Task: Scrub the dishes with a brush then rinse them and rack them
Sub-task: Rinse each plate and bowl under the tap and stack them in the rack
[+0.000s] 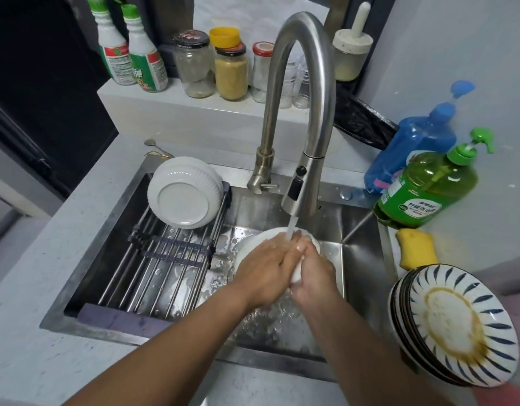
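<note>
Water runs from the steel faucet [299, 189] onto a white dish [254, 240] held over the sink [361, 230]. My left hand [264, 268] lies on the dish with fingers spread under the stream. My right hand [314, 269] grips the dish's right edge, fingers curled round it. Much of the dish is hidden by both hands. White ribbed bowls [184, 193] sit upside down at the back of the wire rack [165, 265] across the sink's left half. A stack of blue-striped plates [457, 326], the top one stained, stands at the right. No brush shows.
A yellow sponge [416, 247] lies on the sink's right rim. Green [428, 186] and blue [414, 142] pump bottles stand behind it. Jars [231, 68] and two white bottles [127, 51] line the back ledge. A spoon [153, 143] lies on the counter behind the rack.
</note>
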